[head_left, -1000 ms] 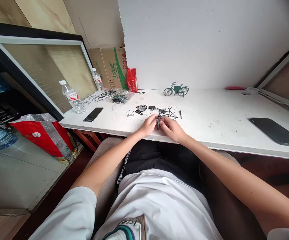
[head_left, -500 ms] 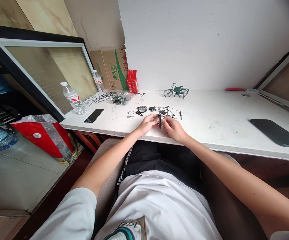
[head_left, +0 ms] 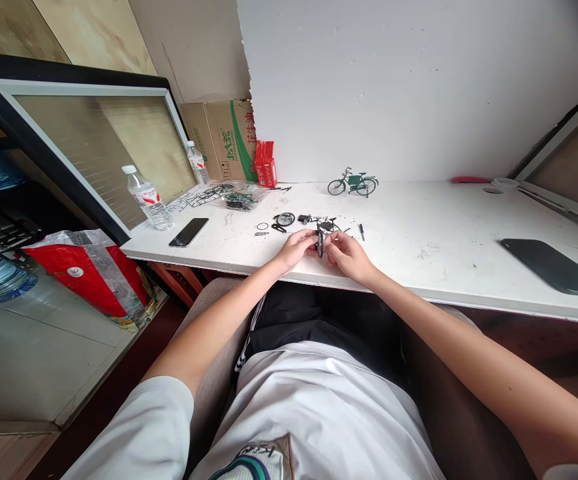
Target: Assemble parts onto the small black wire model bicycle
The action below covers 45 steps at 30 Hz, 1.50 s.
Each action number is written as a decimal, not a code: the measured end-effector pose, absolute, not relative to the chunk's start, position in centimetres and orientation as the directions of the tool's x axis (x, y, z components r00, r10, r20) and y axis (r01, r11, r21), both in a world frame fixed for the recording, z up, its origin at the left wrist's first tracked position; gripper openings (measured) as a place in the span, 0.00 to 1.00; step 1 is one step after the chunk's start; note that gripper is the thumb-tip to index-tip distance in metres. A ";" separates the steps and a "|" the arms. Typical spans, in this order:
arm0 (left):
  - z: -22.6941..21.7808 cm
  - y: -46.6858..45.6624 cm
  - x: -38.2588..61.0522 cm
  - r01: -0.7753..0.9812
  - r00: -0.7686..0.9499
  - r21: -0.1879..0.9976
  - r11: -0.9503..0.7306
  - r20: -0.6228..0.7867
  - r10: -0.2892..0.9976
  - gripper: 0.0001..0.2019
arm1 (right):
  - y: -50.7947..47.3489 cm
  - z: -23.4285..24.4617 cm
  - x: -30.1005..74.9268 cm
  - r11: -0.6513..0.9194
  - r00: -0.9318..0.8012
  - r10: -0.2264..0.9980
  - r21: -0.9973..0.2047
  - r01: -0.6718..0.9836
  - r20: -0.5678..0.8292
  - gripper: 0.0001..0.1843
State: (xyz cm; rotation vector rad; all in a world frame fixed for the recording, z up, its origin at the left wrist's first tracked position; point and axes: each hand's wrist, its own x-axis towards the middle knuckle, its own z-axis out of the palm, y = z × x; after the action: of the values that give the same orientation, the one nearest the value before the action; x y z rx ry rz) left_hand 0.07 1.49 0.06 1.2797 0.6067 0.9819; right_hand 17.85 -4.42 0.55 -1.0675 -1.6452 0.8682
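Between my hands, just over the front of the white table, a small black model bicycle wheel point(head_left: 321, 245) stands edge-on to me. Fingers of my left hand point(head_left: 296, 251) pinch it from the left. From the other side, my right hand point(head_left: 347, 254) has its thumb and forefinger closed at the wheel; whatever small part they grip there is hidden. Right behind the hands lies a dark model bicycle frame point(head_left: 327, 226), partly covered by my fingers. Left of it are a spoked model wheel point(head_left: 285, 219), a thin ring point(head_left: 263, 226) and small black parts point(head_left: 279, 228).
A finished green model bicycle point(head_left: 353, 183) stands near the wall. A phone point(head_left: 189, 232), water bottle point(head_left: 147, 198) and plastic bag of parts point(head_left: 242, 198) are to the left. A black pen-like tool point(head_left: 361, 231) lies right of the hands, a dark flat pad point(head_left: 553, 265) farther right.
The hands keep nearly the same place around the wheel. The model frame behind them appears slightly shifted or turned, with more of it now hidden behind my right hand.
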 end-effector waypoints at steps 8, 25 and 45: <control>0.1 1.4 0.0 -0.265 0.479 0.964 0.005 0.127 0.869 0.11 | -4.4 0.6 17.9 0.361 -0.192 0.927 -0.905 0.224 0.322 0.19; 0.1 1.5 0.1 -0.313 0.500 0.949 0.043 0.126 0.857 0.13 | -4.4 0.7 18.0 0.369 -0.226 0.917 -0.914 0.168 0.328 0.19; 0.0 1.5 0.2 -0.257 0.492 0.966 -0.014 0.143 0.859 0.10 | -4.4 0.7 18.0 0.353 -0.251 0.918 -0.920 0.169 0.307 0.16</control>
State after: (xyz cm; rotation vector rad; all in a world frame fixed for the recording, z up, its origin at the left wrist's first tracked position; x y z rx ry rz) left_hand 0.16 1.52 0.01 1.2908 0.6007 0.9742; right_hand 18.00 -4.36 0.75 -0.9828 -1.6705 0.9937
